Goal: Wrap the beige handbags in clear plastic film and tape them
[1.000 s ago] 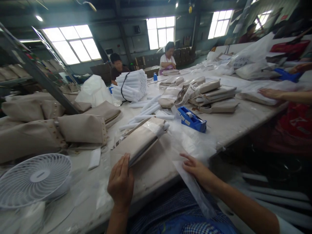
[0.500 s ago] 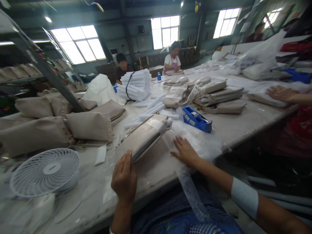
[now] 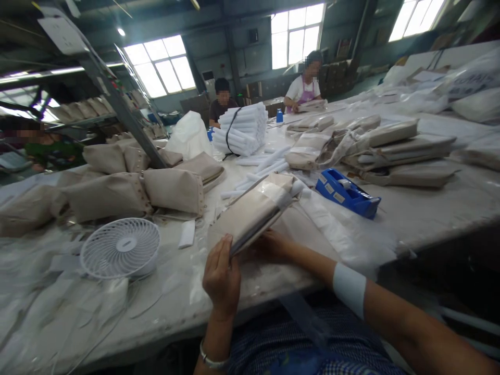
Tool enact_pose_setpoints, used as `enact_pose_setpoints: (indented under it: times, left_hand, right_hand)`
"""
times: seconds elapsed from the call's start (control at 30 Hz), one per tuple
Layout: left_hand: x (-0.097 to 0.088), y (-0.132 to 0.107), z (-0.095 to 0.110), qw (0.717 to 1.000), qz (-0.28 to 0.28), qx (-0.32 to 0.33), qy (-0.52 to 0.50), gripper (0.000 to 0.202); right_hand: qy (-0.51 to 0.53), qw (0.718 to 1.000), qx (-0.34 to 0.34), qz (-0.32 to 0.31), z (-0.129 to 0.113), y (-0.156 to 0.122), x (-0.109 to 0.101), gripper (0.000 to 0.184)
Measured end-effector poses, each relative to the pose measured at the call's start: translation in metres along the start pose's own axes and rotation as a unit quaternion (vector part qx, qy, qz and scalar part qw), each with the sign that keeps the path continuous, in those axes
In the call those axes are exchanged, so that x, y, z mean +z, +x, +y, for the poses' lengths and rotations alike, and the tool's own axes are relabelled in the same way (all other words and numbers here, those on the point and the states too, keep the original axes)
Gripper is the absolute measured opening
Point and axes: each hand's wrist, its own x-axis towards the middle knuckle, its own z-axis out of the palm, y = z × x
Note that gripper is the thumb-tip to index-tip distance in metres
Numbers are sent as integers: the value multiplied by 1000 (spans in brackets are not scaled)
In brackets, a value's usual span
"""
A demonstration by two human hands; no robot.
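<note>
A folded beige bag [image 3: 250, 211] lies tilted on the table in front of me, with a clear strip across its far part and white rolls by its far end. My left hand [image 3: 222, 273] grips its near corner, thumb and fingers closed on the edge. Beneath the bag's right side reaches my right hand [image 3: 271, 246]; its fingers are hidden there, so I cannot tell what they hold. Clear plastic film [image 3: 347, 234] spreads to the right of the bag. Beyond the film stands a blue tape dispenser [image 3: 347, 192].
A white fan [image 3: 121, 247] stands left, before stuffed beige bags [image 3: 105, 195]. Behind are a strapped bundle of white rolls [image 3: 244, 130] and more bags [image 3: 402, 151]. A metal post [image 3: 117, 109] rises at left. Co-workers sit across the table [image 3: 425, 208].
My right hand has moved left from the plastic film to under the bag's right side. My left hand still grips the bag's corner. The view has turned leftward.
</note>
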Motion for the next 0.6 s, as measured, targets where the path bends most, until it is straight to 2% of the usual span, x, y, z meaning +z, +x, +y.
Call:
enact_pose_setpoints:
  times: [0.07,0.17,0.23,0.3,0.37,0.43,0.5,0.53,0.6]
  left_hand:
    - [1,-5,2,1000,-5,17,-7,49]
    - [4,-17,3,999,-12,39,-2,47]
    - [6,-28,3,999,-17,47,3,45]
    - [9,-39,3,998,-21,52,2,41]
    - [12,-47,4,998,-20,56,-6,39]
    - [13,-51,6,998,-21,58,-14,38]
    - [13,-52,7,998,-20,56,-17,39]
    - [13,-52,7,998,-19,54,-18,39]
    - [12,-52,7,998,-17,54,-21,39]
  right_hand:
    - [-25,999,1,28,-1,10,9,30]
    - [-31,998,-23,51,-24,-1,9,28]
    - [-19,996,-73,48,-48,-18,-5,23]
    - [23,987,-153,48,-66,-32,-27,19]
    - [60,980,-154,114,-72,-33,-54,17]
    - [63,976,-87,187,-59,-17,-76,18]
    - [37,980,29,196,-32,10,-89,20]
    - [18,982,98,158,-16,25,-93,22]
    - [-19,974,223,35,18,57,-93,26]
